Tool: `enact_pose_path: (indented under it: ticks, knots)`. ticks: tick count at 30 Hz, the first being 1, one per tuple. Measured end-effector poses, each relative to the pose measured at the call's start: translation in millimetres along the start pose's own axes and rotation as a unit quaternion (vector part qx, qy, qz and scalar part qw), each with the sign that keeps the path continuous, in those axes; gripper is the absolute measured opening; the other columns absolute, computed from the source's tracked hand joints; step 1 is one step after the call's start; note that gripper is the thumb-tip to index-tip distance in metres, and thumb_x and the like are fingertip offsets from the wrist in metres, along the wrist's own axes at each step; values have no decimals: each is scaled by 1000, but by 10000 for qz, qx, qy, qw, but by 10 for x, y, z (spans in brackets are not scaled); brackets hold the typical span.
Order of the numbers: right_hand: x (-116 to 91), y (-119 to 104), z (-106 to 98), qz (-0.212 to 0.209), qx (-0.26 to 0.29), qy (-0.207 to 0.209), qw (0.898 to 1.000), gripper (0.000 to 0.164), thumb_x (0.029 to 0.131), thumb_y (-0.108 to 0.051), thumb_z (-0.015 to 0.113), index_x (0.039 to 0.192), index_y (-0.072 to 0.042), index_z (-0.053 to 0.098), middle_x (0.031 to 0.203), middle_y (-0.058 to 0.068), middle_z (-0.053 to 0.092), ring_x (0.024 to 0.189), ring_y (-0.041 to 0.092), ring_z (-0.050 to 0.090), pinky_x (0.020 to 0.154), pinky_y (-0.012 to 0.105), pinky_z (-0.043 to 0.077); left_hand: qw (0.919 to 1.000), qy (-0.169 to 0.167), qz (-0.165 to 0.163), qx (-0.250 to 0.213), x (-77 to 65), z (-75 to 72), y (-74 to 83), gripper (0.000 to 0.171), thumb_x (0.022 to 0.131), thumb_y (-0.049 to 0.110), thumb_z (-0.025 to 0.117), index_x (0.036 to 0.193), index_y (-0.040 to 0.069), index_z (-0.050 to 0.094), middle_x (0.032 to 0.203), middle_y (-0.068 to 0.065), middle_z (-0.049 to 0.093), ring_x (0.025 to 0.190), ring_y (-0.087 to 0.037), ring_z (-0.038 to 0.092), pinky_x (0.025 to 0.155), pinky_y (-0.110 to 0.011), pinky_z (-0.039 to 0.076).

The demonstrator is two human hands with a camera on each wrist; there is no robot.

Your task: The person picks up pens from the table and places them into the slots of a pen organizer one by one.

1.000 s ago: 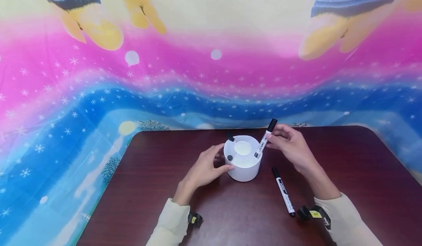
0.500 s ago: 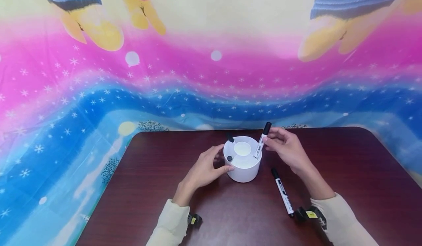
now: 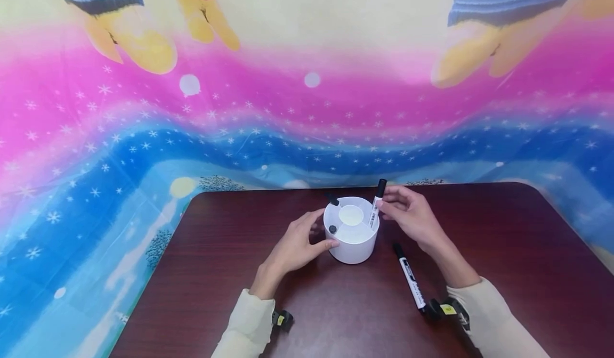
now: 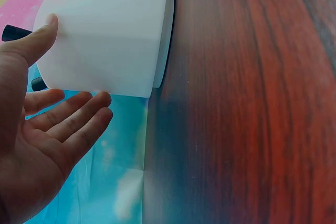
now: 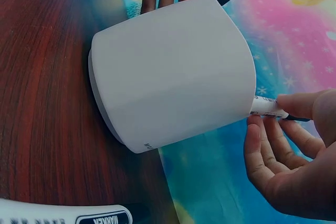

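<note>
A white round pen holder (image 3: 354,251) with a raised centre ring stands on the dark table. My left hand (image 3: 299,243) steadies its left side, thumb on the outer wall (image 4: 105,35) and fingers along the far side. Between thumb and fingers my right hand (image 3: 411,217) pinches a white marker (image 3: 376,209) with a black cap, tilted slightly right. The marker's lower end is inside the holder's right compartment, hidden by the wall in the right wrist view (image 5: 268,107). Two black pen ends (image 3: 333,229) show at the holder's left and back.
Another black-capped white marker (image 3: 410,278) lies on the table (image 3: 216,294) right of the holder, close to the right wrist's camera (image 3: 434,310). A printed cloth (image 3: 307,123) hangs behind the table's back edge.
My right hand has moved left and lowered the marker deeper into the holder, and the marker now stands more upright. My left hand keeps its place on the holder.
</note>
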State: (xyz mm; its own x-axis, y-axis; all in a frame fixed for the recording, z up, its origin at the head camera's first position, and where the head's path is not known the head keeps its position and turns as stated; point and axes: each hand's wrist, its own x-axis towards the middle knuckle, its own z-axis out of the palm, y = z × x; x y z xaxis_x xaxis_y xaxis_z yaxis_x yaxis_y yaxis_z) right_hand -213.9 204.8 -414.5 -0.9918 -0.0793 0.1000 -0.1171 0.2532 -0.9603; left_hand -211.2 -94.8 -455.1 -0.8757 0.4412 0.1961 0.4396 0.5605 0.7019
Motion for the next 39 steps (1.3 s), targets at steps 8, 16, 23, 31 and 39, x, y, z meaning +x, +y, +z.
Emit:
enact_pose_path:
  ticks: [8,16,23,31,39]
  knots:
    - [-1,19,0,12,-172,-151,9997,49,107,-19,68,149,4,55,135,32,64,103,4,72,89,26,64,10000,-5,-5,-13,-7,-9,19,79,93,41,86,160,22,50,145,-4,65,119,-20,73,106,-40,60]
    - [-9,-3,-42,-1,-351,-216,9992,52,107,-23,68,150,3,54,133,28,67,103,4,72,89,24,63,10000,-14,2,-52,3,-3,18,78,93,42,85,160,22,50,145,-3,65,120,-19,73,106,-40,60]
    - [-24,-30,-53,-4,-426,-276,9987,53,107,-25,69,151,1,54,134,27,68,102,5,73,90,28,64,10000,-44,-46,-22,-2,-6,8,79,93,44,85,160,22,49,146,-3,65,120,-19,73,106,-41,60]
    - [-123,-72,-133,-79,-460,-281,9985,51,108,-24,68,151,-1,54,133,27,68,104,7,74,88,23,63,9995,205,-100,-207,-18,-49,-22,64,88,46,89,140,17,65,134,-5,70,117,-25,74,102,-44,62]
    - [-206,-26,-237,-212,-591,-309,9976,47,108,-23,67,147,1,56,123,16,72,102,5,75,86,22,63,9995,269,-107,-128,-19,-60,-20,72,89,45,89,147,12,61,140,-10,68,117,-29,75,102,-46,63]
